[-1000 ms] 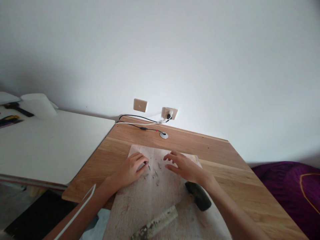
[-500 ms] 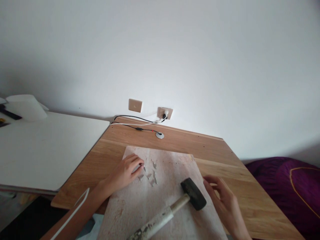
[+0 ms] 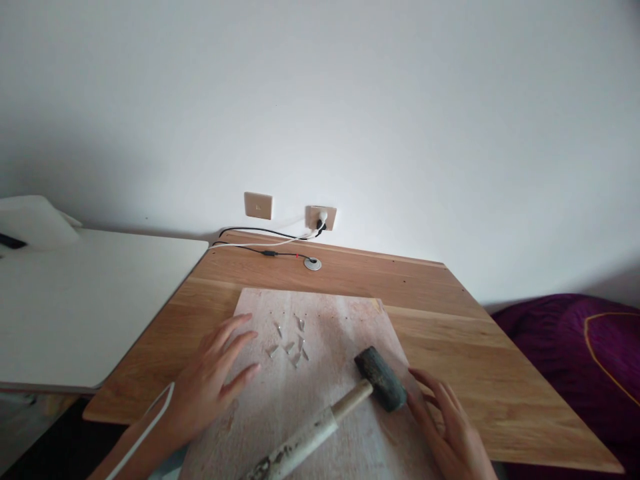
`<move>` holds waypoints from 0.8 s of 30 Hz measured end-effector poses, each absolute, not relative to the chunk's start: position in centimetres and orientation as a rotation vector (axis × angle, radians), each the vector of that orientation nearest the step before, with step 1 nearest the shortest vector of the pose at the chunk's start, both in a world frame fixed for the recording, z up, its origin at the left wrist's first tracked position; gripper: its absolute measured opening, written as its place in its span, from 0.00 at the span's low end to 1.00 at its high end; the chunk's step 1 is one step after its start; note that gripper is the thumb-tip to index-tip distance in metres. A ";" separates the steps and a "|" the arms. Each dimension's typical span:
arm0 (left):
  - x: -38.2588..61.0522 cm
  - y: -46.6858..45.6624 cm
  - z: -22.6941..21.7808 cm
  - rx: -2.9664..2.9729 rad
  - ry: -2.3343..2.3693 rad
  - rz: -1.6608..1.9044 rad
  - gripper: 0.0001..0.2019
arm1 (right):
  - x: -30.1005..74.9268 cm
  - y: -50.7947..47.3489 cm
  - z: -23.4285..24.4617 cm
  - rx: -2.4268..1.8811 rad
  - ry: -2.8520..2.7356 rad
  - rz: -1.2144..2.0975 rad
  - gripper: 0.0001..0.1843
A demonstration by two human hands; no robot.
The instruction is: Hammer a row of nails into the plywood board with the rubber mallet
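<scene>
We spread our left hand [image 3: 215, 367], empty, over the left side of the board [image 3: 340, 340], near the metal pieces [image 3: 289, 348] lying on it. Our right hand [image 3: 453, 427] half-curls at its right edge, beside the mallet [image 3: 327, 421] lying there; whether it grips the board, we cannot tell.

The left hand [image 3: 215, 373] is held with its fingers [image 3: 246, 339] spread and slightly bent, the thumb [image 3: 243, 379] set apart on their near side. The left forearm [image 3: 163, 425] is stretched back behind those fingers. Well to their right, the right hand [image 3: 457, 430] is held with fingers curved, a gap being left between two.
</scene>
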State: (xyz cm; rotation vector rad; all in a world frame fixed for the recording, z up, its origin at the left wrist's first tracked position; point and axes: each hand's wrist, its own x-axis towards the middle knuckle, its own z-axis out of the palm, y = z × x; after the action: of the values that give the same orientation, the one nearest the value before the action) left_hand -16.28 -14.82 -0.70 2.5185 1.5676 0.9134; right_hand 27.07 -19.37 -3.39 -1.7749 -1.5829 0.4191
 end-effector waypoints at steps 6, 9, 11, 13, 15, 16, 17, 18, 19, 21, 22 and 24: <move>-18.1 -23.5 -3.5 2.732 1.375 0.482 0.45 | 27.8 -19.9 -4.7 -1.765 -1.635 0.430 0.25; -19.3 -24.8 -4.3 2.719 1.388 0.426 0.47 | 27.6 -19.1 -4.9 -1.721 -1.732 0.412 0.24; -20.1 -24.9 -4.1 2.633 1.430 0.474 0.53 | 26.6 -18.5 -4.9 -1.698 -1.801 0.400 0.24; -20.9 -24.9 -3.7 2.506 1.554 0.604 0.60 | 24.9 -18.1 -4.8 -1.667 -1.830 0.389 0.22; -21.8 -25.0 -3.3 2.342 1.762 0.745 0.58 | 22.8 -17.7 -4.7 -1.640 -1.784 0.365 0.21; -22.3 -25.1 -3.2 2.259 1.865 0.798 0.56 | 21.8 -17.6 -4.7 -1.619 -1.789 0.373 0.20; -22.8 -25.1 -3.2 2.187 1.948 0.839 0.53 | 20.9 -17.4 -4.7 -1.602 -1.805 0.392 0.19; -23.3 -25.2 -3.1 2.127 2.013 0.868 0.50 | 20.0 -17.2 -4.7 -1.587 -1.829 0.418 0.19; -23.9 -25.3 -3.2 2.083 2.064 0.889 0.49 | 19.2 -17.0 -4.8 -1.575 -1.850 0.441 0.19; -25.0 -25.5 -3.2 2.023 2.148 0.915 0.46 | 17.7 -16.7 -4.8 -1.556 -1.874 0.478 0.19; -25.4 -25.6 -3.3 1.988 2.199 0.921 0.44 | 16.9 -16.6 -4.8 -1.552 -1.868 0.489 0.19; -26.0 -25.7 -3.3 1.894 2.306 0.951 0.41 | 15.0 -16.4 -4.5 -1.550 -1.826 0.505 0.19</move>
State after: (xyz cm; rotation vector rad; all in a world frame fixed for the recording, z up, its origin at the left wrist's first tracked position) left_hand -26.05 -25.73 -3.29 1.8945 2.3064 0.9511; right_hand 15.04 -16.39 -4.52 -1.5495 -1.8264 0.5047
